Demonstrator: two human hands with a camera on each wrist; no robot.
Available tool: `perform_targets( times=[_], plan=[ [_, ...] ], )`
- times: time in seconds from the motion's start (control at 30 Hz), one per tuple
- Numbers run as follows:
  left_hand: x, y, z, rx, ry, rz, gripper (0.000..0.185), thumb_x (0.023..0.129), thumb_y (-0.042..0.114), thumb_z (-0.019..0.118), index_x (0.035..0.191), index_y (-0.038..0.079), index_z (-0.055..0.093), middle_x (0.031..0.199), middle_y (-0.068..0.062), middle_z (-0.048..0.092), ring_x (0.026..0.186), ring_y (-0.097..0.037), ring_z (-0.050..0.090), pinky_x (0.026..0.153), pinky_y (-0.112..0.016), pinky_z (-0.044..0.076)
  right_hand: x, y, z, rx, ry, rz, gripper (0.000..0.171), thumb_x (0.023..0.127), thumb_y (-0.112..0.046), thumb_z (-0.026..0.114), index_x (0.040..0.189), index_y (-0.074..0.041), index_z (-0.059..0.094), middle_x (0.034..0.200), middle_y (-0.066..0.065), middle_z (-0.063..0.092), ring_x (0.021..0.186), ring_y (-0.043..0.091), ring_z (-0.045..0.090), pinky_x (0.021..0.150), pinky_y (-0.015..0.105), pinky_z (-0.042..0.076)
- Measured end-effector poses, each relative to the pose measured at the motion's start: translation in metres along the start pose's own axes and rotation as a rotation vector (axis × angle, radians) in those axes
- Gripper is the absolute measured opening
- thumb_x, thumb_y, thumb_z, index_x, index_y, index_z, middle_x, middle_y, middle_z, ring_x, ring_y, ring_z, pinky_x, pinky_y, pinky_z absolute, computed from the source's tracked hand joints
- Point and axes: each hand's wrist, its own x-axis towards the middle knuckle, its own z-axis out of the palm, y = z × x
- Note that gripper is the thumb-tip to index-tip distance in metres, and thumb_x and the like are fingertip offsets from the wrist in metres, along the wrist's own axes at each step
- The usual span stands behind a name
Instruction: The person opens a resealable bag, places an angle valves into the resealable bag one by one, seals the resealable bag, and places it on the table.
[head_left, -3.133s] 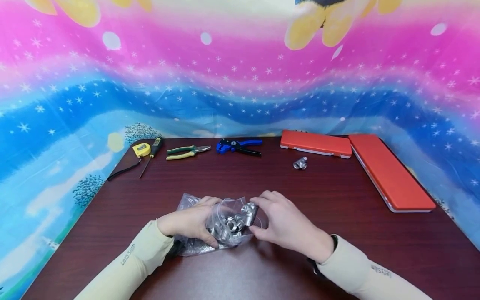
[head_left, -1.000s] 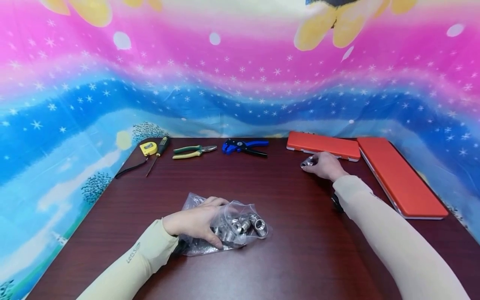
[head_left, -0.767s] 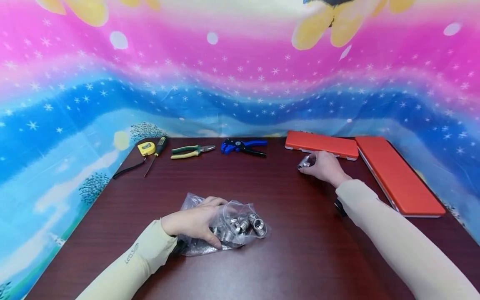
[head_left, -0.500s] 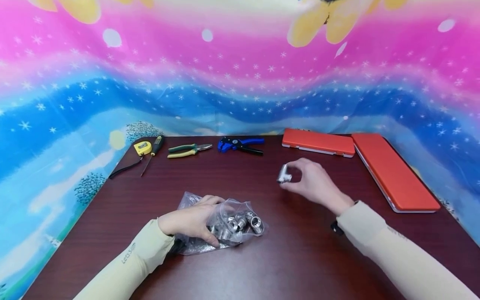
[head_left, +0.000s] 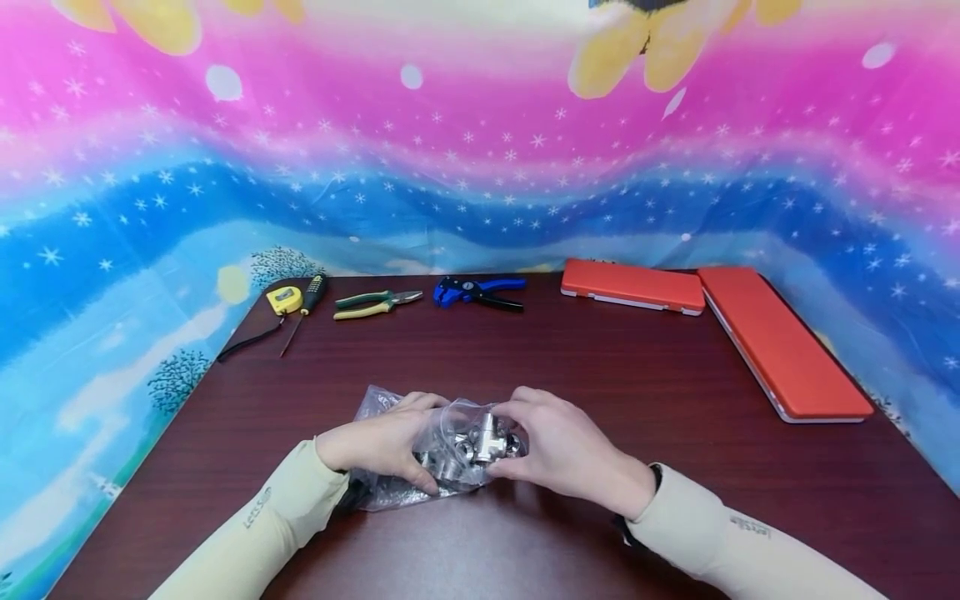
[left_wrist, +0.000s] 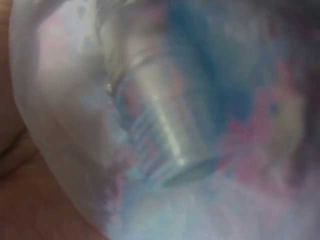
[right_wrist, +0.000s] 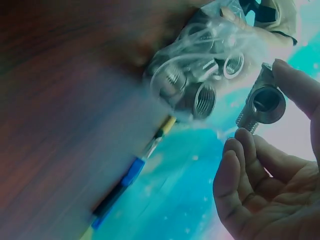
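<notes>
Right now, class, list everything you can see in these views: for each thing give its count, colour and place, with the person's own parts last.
table: one, dark red-brown wood.
plastic bag: one, clear, near centre, holding silver fittings.
metal fitting: one, silver, at the bag's mouth.
tape measure: one, yellow, far left.
screwdriver: one, black handle, beside the tape.
pliers: one, green-yellow, far edge.
wire stripper: one, blue-black, far centre.
cases: two, red, far right.
left hand: holds the bag.
right hand: fingers pinch the fitting.

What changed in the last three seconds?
The right hand reached to the far side of the table, picked up the loose metal fitting and carried it back to the bag. The left hand stayed gripping the bag; the tools did not move.
</notes>
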Motion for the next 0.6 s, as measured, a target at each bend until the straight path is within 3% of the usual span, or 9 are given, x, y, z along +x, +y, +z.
perform_targets(
  times=[0.13, 0.33, 0.6],
  plan=[
    [0.000, 0.000, 0.000, -0.013, 0.005, -0.007, 0.090, 0.066, 0.038, 0.091, 0.142, 0.013, 0.050, 0.138, -0.011, 0.047, 0.129, -0.030, 0.038, 0.105, -0.050, 0.036, 0.009, -0.007, 0.011, -0.053, 0.000, -0.019, 0.055, 0.071, -0.041, 0.088, 0.113, -0.010, 0.071, 0.088, -0.006, 0.056, 0.075, 0.007, 0.049, 0.062, 0.025, 0.047],
    [-0.001, -0.001, 0.001, -0.043, -0.002, -0.051, 0.094, 0.065, 0.040, 0.091, 0.142, 0.008, 0.049, 0.140, -0.011, 0.045, 0.130, -0.029, 0.036, 0.105, -0.048, 0.037, 0.016, -0.007, 0.021, -0.207, 0.001, -0.096, 0.058, 0.074, -0.038, 0.087, 0.120, -0.007, 0.068, 0.096, -0.002, 0.060, 0.082, 0.014, 0.053, 0.072, 0.032, 0.050],
    [-0.001, -0.002, 0.001, -0.055, 0.022, -0.020, 0.092, 0.064, 0.038, 0.092, 0.142, 0.012, 0.050, 0.137, -0.007, 0.048, 0.128, -0.027, 0.038, 0.104, -0.048, 0.037, 0.016, -0.003, 0.022, -0.205, 0.048, -0.119, 0.056, 0.074, -0.034, 0.087, 0.120, -0.007, 0.069, 0.095, 0.001, 0.063, 0.084, 0.018, 0.055, 0.074, 0.036, 0.048]
  ],
)
